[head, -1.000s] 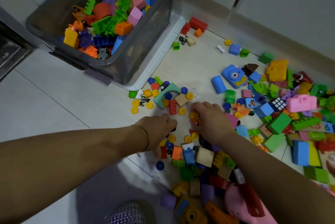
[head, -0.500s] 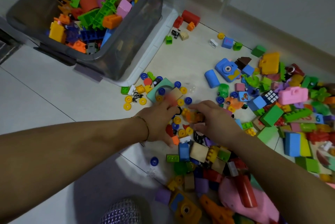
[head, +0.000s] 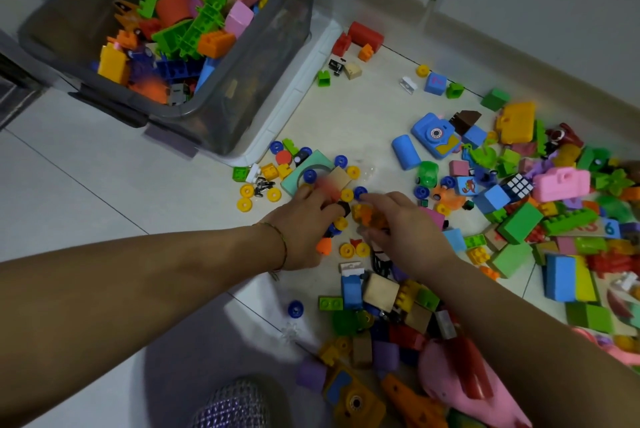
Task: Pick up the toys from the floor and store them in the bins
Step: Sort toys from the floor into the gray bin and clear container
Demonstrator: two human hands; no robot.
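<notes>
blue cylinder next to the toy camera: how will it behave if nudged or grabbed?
The blue cylinder lies on its side on smooth floor tile, so a nudge across its axis would probably roll it, perhaps toward the blue toy camera. Its matte, soft-edged look suggests foam: likely light and slightly squashy, easy to pinch. Bare floor on its left side leaves approach room.

Colourful toys (head: 512,226) lie scattered over the floor; the grey bin (head: 242,95) stands upright, perhaps half full.
</notes>
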